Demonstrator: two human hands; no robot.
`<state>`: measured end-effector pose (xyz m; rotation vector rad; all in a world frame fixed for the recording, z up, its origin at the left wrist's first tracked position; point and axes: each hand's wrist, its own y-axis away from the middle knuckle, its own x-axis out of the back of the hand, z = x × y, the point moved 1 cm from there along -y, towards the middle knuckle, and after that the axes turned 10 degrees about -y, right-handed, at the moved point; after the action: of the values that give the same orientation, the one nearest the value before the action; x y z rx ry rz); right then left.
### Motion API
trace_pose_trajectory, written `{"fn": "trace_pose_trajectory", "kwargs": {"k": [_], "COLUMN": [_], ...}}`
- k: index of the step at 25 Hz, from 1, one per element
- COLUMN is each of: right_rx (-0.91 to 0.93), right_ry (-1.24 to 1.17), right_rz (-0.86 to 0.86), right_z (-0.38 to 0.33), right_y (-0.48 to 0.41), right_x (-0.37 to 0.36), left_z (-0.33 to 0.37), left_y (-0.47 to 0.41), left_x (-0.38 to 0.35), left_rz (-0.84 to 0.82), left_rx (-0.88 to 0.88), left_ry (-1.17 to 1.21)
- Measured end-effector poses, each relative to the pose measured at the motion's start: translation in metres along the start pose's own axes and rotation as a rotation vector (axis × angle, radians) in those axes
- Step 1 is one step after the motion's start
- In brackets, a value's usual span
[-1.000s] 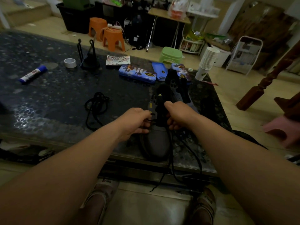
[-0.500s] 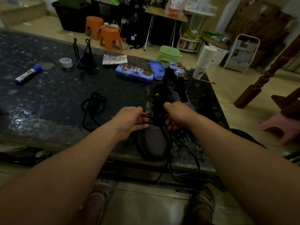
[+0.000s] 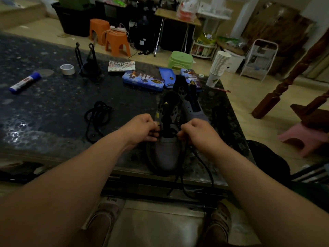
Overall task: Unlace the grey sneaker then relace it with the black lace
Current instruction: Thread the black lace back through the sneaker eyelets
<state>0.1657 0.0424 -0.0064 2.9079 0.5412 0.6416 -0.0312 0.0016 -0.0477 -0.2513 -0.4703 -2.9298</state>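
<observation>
Pinching at the lowest eyelets: left grip (image 3: 142, 128) has its fingers curled, thumb and fingertips closed on a short dark bit of the black lace (image 3: 204, 164) at the left side of the tongue. Right grip (image 3: 199, 132) is likewise curled round the lace at the right side of the tongue. Strands run from under it toward the near edge and hang over it.

Between the two hands, the grey sneaker (image 3: 165, 155) sits on the worktop (image 3: 53, 107) at its near edge, toe pointing near, dark tongue standing up. A second sneaker (image 3: 195, 108) lies just beside it, to the far right. Left of the shoes and apart from them lies a loose coil of black cord (image 3: 97, 115).

Farther along the worktop:
- blue tins (image 3: 143, 81)
- stack of paper cups (image 3: 219, 65) at the far right corner
- tape roll (image 3: 67, 69)
- black wire stand (image 3: 89, 65) just right of the tape roll
- glue stick (image 3: 25, 82), far left

On the floor beyond are orange stools (image 3: 116, 41) and a green stool (image 3: 180, 58), with a pink stool (image 3: 302, 138) off right. Sandalled feet (image 3: 106, 216) show below the near edge.
</observation>
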Motion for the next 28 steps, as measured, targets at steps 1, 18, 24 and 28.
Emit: {"fn": "trace_pose_trajectory", "kwargs": {"k": [1, 18, 24, 28], "right_rx": [-0.045, 0.054, 0.040, -0.079], "right_ry": [-0.117, -0.077, -0.047, -0.232], "right_rz": [-0.007, -0.095, -0.134, -0.161], "right_z": [-0.004, -0.016, -0.019, -0.019], "right_y": [-0.003, -0.052, -0.061, -0.066], "right_x": [0.001, -0.007, -0.017, -0.014], "left_z": [0.001, 0.013, 0.013, 0.011], "left_y": [0.003, 0.003, 0.004, 0.006], "left_x": [0.002, -0.005, 0.007, 0.012], "left_rz": [-0.013, 0.135, 0.015, -0.048], "left_rx": [0.028, -0.159, -0.125, -0.134], "left_ry": [0.047, -0.665, -0.648, -0.634]}}
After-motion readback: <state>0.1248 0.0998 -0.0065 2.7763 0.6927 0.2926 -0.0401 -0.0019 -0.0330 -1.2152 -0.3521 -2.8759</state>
